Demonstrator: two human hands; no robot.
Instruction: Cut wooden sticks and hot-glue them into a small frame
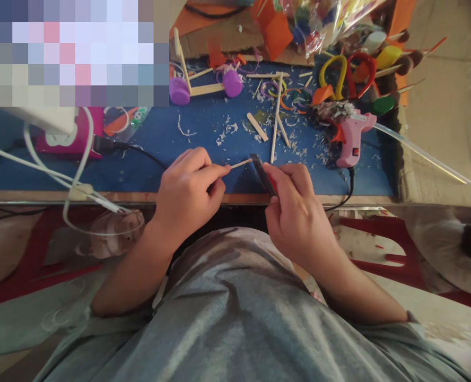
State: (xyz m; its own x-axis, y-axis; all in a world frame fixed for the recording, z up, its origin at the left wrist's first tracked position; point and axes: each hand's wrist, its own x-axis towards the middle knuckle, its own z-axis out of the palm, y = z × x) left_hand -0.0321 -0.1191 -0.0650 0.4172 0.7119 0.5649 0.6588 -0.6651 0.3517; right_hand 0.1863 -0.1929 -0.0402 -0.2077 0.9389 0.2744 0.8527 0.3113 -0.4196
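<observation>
My left hand (188,191) is closed in a pinch on a thin wooden stick (241,163) that points to the right. My right hand (295,209) is wrapped round a utility knife (262,172) with a red handle. Its dark blade meets the stick's free end. Both hands hover over the front edge of a blue work surface (203,154), above my grey shirt.
A pink glue gun (352,139) lies right of the hands, its cord running off the edge. Loose sticks (277,124), wood shavings, a stick frame with purple bottle-cap wheels (203,85), coloured scissors (347,71) and craft bits crowd the back. White cables (76,180) cross at left.
</observation>
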